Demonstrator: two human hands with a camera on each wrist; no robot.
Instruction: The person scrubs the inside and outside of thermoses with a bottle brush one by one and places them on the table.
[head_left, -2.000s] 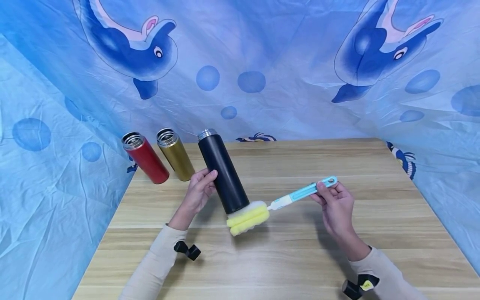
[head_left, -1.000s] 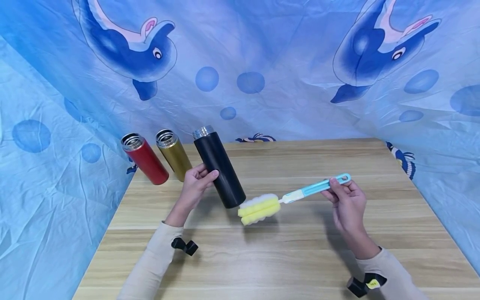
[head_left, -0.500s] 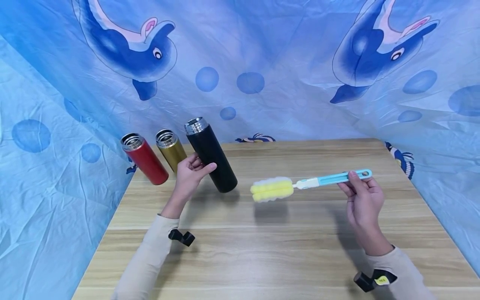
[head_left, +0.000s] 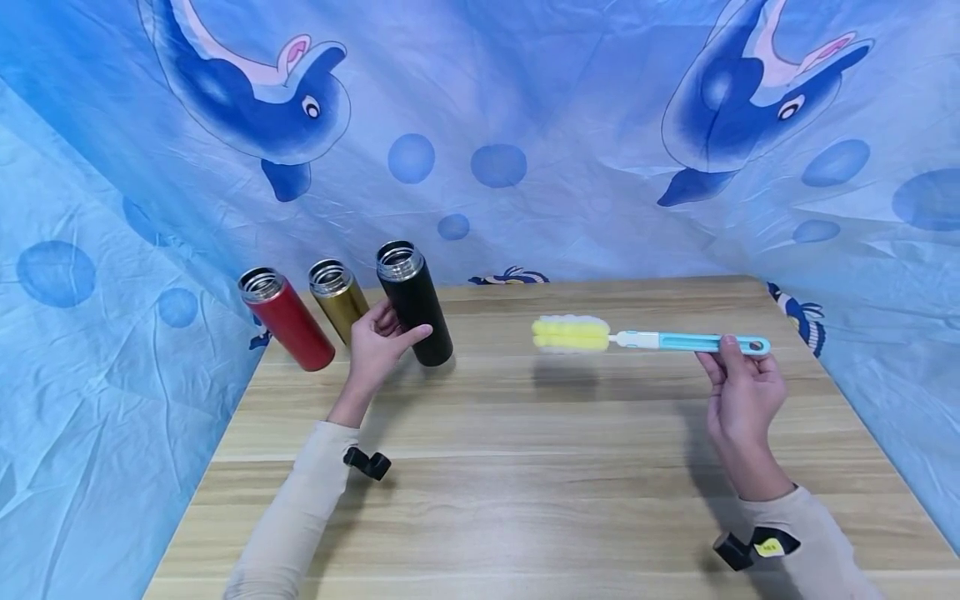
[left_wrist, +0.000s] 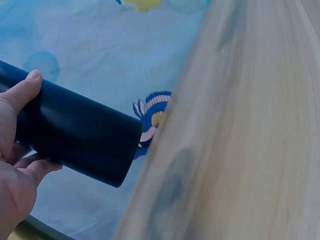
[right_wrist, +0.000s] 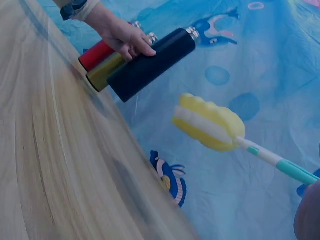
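My left hand [head_left: 377, 342] grips a black thermos bottle [head_left: 415, 304] from its left side, thumb across the front. The bottle is lidless, its steel mouth facing up, and it stands nearly upright just right of the gold bottle. In the left wrist view the black bottle's base [left_wrist: 112, 155] shows a gap above the table. My right hand [head_left: 746, 400] pinches the blue handle of a bottle brush [head_left: 705, 342] near its looped end. The brush's yellow and white sponge head [right_wrist: 210, 122] points left, held level over the table with a shadow under it.
A gold bottle [head_left: 343, 304] and a red bottle [head_left: 288, 321], both lidless, stand at the back left of the wooden table [head_left: 525, 500]. The left hand partly covers the gold one. A blue dolphin-print curtain [head_left: 570, 192] surrounds the back and sides.
The brush has drawn away from the black bottle's base, moving right and back and turning level. The left hand has moved the bottle back toward the gold one and tipped it more upright.
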